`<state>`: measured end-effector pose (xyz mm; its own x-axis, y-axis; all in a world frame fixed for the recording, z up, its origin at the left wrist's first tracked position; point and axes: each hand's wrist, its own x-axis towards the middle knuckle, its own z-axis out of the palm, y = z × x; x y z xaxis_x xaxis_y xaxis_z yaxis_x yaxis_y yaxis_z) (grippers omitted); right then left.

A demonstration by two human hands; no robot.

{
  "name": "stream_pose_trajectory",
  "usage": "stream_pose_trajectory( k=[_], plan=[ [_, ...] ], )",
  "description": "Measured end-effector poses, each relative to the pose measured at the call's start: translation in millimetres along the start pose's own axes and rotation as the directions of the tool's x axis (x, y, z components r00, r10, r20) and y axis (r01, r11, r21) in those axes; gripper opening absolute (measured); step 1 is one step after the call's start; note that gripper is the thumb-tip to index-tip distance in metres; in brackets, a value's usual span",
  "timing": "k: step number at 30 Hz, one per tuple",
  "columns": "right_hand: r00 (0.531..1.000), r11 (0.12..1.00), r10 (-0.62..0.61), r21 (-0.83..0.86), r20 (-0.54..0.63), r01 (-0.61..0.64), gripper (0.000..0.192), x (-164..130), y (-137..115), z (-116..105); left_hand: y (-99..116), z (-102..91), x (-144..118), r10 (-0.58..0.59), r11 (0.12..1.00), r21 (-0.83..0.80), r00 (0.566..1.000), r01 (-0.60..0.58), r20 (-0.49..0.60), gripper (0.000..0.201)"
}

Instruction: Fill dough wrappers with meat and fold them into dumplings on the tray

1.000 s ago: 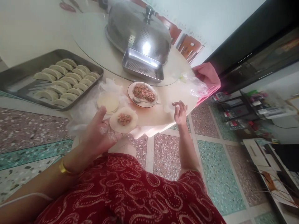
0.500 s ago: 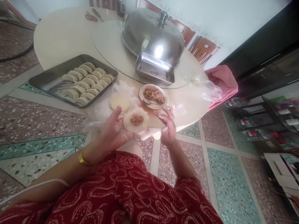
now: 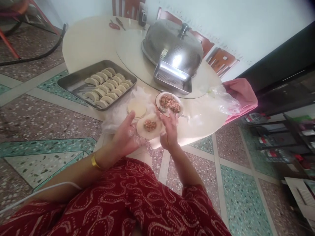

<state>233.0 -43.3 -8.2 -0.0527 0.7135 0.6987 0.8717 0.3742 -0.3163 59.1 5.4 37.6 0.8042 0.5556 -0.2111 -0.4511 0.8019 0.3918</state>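
The left hand [image 3: 126, 137] is partly open, palm up, with its fingers under 1 round wrapper [image 3: 141, 133], so it has hold of it from below and at the left side. Its thumb stands up, clear of the meat filling [image 3: 150, 125] heaped in the middle. The wrapper is flat and unfolded, above the near edge of the bench [image 3: 86, 42].

The right hand [image 3: 169, 131] is loosely open, fingers bent, at the wrapper's right edge (whether the fingertips touch the dough, I cannot tell). No object shows in its grip.

Just beyond the wrapper, a stack of wrappers [image 3: 137, 107] lies on crumpled plastic [image 3: 114, 113]. Right of that, past the right hand's fingers, sits a plate [image 3: 157, 98] of more meat, with a spoon [image 3: 184, 116] whose handle sticks out over the rim.

To the left, a metal tray [image 3: 67, 81] holds rows of folded dumplings [image 3: 103, 87] grouped towards its right side. Farther back, a shallow pan [image 3: 161, 78] and a big domed lid [image 3: 169, 42] stand on a glass disc [image 3: 130, 49]. A clear bag [image 3: 227, 101] lies beside pink cloth [image 3: 242, 95] at the bench's right edge.
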Motion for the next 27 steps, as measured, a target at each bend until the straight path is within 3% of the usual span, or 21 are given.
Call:
stream_pose_trajectory(
  k=[2, 6, 9, 12, 15, 17, 19, 22, 25, 27],
  plan=[
    [0.999, 1.0, 0.017, 0.016, -0.031, -0.017, 0.054, -1.2, 0.5, -0.2, 2.0, -1.4, -2.1, -0.002, 1.0, -0.016, 1.0, 0.002, 0.002, 0.065],
    [0.99, 0.99, -0.127, 0.046, -0.068, 0.13, 0.053, -13.2, 0.2, 0.2, 9.8, -1.7, -6.1, 0.012, 0.998, -0.068, 1.0, -0.013, -0.013, 0.062],
    [0.975, 0.987, -0.152, 0.022, -0.161, 0.157, 0.048, -24.1, 9.9, -8.9, 15.8, 3.8, -7.2, 0.065, 0.992, -0.104, 0.996, -0.071, -0.053, 0.061],
    [0.96, 0.991, -0.033, -0.132, -0.278, -0.004, 0.043, -30.2, 41.2, -34.9, 18.6, 10.7, -6.4, 0.101, 0.986, -0.123, 0.99, -0.113, -0.099, 0.062],
    [0.925, 0.902, 0.247, -0.281, -0.29, -0.329, 0.045, -34.4, 86.3, -69.6, 17.1, 11.6, -4.0, 0.078, 0.987, -0.136, 0.992, -0.091, -0.101, 0.059],
    [0.883, 0.842, 0.381, -0.291, -0.272, -0.453, 0.05, -38.6, 114.0, -88.5, 14.5, 7.9, -0.9, 0.092, 0.985, -0.135, 0.992, -0.104, -0.09, 0.058],
    [0.861, 0.806, 0.448, -0.308, -0.24, -0.505, 0.055, -43.4, 135.1, -98.5, 11.0, 3.0, 3.4, 0.071, 0.99, -0.12, 0.996, -0.077, -0.058, 0.058],
    [0.866, 0.788, 0.473, -0.361, -0.161, -0.498, 0.059, -48.2, 154.4, -99.0, 5.8, -1.0, 9.6, 0.06, 0.994, -0.086, 0.998, -0.06, -0.01, 0.06],
    [0.871, 0.784, 0.482, -0.396, -0.095, -0.478, 0.06, -47.6, 162.2, -96.5, 3.0, 1.0, 12.9, 0.065, 0.997, -0.046, 0.998, -0.066, -0.021, 0.059],
    [0.878, 0.8, 0.464, -0.369, -0.118, -0.473, 0.059, -45.1, 160.3, -98.8, 2.7, 3.3, 13.8, 0.068, 0.997, -0.028, 0.995, -0.07, -0.068, 0.059]
  ],
)
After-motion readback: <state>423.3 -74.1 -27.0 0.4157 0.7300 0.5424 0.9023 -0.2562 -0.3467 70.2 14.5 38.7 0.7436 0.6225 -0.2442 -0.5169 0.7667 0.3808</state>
